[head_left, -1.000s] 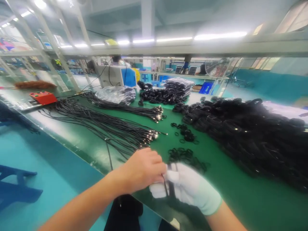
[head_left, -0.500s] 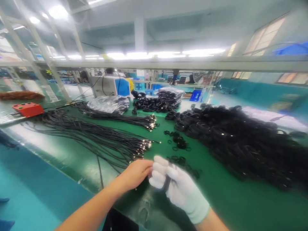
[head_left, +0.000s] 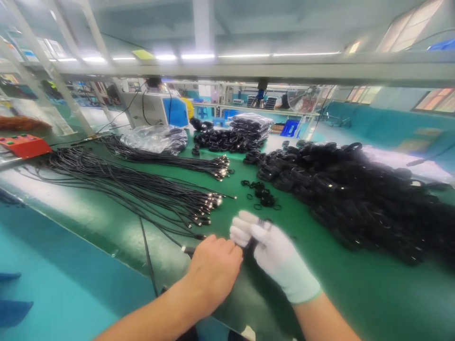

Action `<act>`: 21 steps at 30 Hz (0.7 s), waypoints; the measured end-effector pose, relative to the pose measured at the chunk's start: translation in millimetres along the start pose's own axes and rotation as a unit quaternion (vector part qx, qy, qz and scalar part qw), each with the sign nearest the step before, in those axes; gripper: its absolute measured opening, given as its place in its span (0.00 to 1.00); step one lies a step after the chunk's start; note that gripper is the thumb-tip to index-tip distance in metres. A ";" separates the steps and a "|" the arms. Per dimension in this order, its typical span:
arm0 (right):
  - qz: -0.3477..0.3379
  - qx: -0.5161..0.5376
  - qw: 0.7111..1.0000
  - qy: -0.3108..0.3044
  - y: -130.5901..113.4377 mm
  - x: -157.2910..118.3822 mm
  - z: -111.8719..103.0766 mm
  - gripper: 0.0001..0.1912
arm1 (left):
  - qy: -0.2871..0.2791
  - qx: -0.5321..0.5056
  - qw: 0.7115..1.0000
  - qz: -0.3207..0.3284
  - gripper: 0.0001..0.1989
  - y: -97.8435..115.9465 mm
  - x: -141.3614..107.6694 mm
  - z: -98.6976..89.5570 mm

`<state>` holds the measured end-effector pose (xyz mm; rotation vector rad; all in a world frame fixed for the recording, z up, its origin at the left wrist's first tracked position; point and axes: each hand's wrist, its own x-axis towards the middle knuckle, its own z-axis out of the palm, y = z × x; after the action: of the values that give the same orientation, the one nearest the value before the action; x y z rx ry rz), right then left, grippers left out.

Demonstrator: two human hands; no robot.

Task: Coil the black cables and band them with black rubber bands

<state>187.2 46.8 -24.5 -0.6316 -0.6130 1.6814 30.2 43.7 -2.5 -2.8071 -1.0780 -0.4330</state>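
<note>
My bare left hand (head_left: 215,265) is closed around a black cable, whose pale metal-tipped plug (head_left: 188,249) sticks out on its left side. Touching it or nearly so, my right hand (head_left: 270,251), in a white glove, is closed with thumb and fingers on a dark length that looks like the same cable. Small black bands (head_left: 263,221) show around a gloved finger. To the left, loose black cables (head_left: 142,182) lie in a bundle, plugs toward my hands. Small black rings (head_left: 263,196) are scattered on the green mat beyond the glove.
A large heap of coiled black cables (head_left: 341,189) covers the right side. Behind are another cable bundle (head_left: 185,162), a clear plastic bag (head_left: 152,139) and more coils (head_left: 227,141). A red control box (head_left: 26,145) sits far left. A shelf rail (head_left: 227,71) crosses overhead.
My left hand has turned knuckles-up, and a plug now shows at its left side. The gloved hand has shifted slightly up and right. The view has tilted down a little.
</note>
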 end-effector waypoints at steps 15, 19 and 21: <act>0.195 0.020 0.963 -0.183 18.5 -11.8 -1.8 0.16 | -0.040 -0.102 0.970 0.219 0.08 -48.8 42.5 -36.7; 0.233 0.060 0.951 -0.192 18.4 -13.8 -2.0 0.14 | -0.158 -0.239 0.948 0.141 0.05 -54.1 48.6 -38.7; 0.246 0.085 0.946 -0.194 18.0 -14.3 -1.2 0.14 | -0.204 -0.361 0.908 0.062 0.03 -58.6 47.4 -30.4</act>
<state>178.0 29.6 -36.7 -0.3401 -0.6056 2.3346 17.7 111.7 40.4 -3.7356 -0.9190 -0.2710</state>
